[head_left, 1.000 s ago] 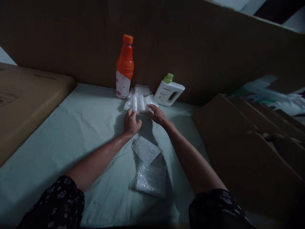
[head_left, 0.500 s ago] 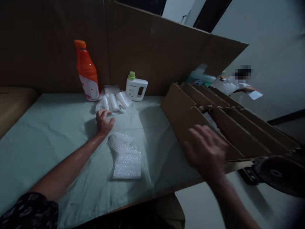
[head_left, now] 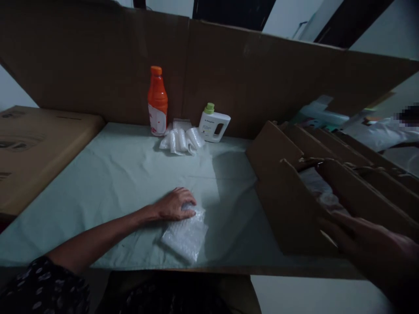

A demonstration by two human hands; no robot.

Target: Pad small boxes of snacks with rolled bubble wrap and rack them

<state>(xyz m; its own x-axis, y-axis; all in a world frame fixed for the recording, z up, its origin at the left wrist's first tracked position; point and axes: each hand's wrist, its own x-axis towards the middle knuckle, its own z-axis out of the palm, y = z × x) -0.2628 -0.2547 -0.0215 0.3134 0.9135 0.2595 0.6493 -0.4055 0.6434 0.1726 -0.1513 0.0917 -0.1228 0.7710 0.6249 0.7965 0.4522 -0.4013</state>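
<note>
My left hand [head_left: 175, 205] rests on the table with its fingers curled over the far end of a folded sheet of bubble wrap [head_left: 186, 237]. At the right, my right hand [head_left: 369, 240] reaches over the near edge of a cardboard box [head_left: 291, 218] with dividers. Its fingertips are dim and partly hidden, so I cannot make out any grip. A clear plastic-looking item [head_left: 322, 189] lies in the compartment close to those fingers. Farther back on the cloth lies a second bunch of bubble wrap [head_left: 183, 141], between an orange bottle [head_left: 157, 102] and a white jug with a green cap [head_left: 214, 124].
Pale green cloth [head_left: 131, 165] covers the table. A closed carton [head_left: 49, 148] stands at the left, and a tall cardboard panel [head_left: 222, 74] runs along the back. Behind the divided box, part of another person [head_left: 382, 133] shows at the far right.
My left hand has come back from the far bubble wrap to the near one, which now lies turned. My right hand has moved to the box's near edge. The view has swung left.
</note>
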